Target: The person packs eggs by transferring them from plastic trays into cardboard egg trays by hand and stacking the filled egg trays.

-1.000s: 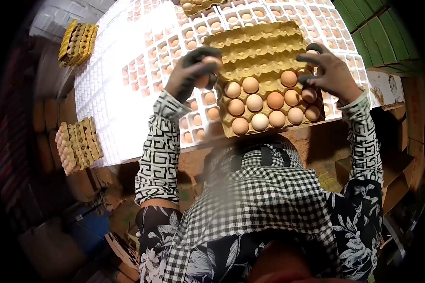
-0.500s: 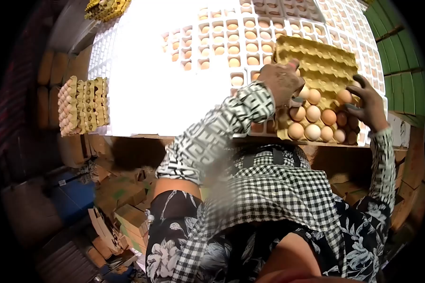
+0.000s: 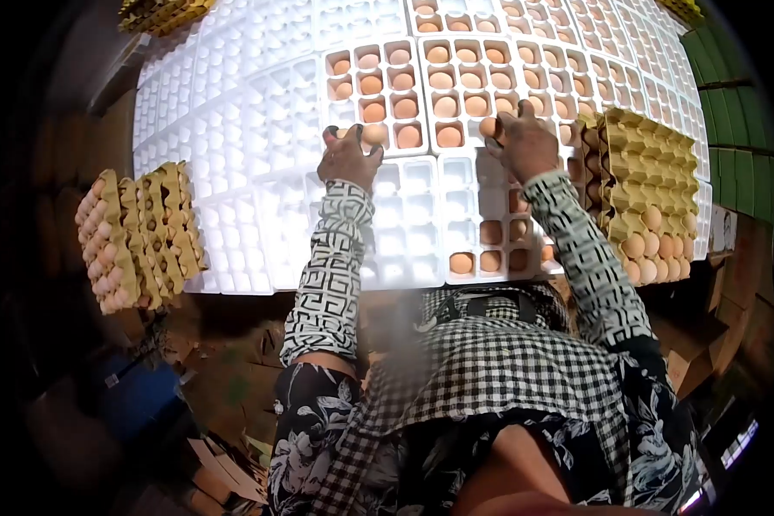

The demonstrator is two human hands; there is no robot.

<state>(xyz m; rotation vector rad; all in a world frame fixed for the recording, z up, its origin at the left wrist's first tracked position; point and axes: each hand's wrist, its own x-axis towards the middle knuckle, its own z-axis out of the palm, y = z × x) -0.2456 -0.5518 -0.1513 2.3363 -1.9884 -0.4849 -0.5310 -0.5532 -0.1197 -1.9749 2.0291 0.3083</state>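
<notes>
My left hand (image 3: 350,162) reaches over a white foam tray (image 3: 331,73), fingers curled round a brown egg (image 3: 372,135); a second egg shows partly at its fingertips. Other brown eggs (image 3: 371,84) sit in that tray's cells. Above the neighbouring foam tray (image 3: 421,95), my right hand (image 3: 527,146) has its fingers closed round an egg (image 3: 489,127) near the front row. Whether more eggs are in that hand is hidden. Beside my right forearm, a yellow pulp egg carton (image 3: 649,163) stands with eggs at its near end.
White foam trays cover the table, with eggs mostly in those at the centre and right. At the left edge stands a stack of pulp cartons (image 3: 168,232) with eggs. Green crates (image 3: 740,112) line the right side. Cardboard boxes and a blue container (image 3: 150,383) lie below.
Both hands have moved left from the yellow carton to the foam trays, now with eggs in their fingers. The carton shows fewer eggs and sits farther right in view. The head view has shifted.
</notes>
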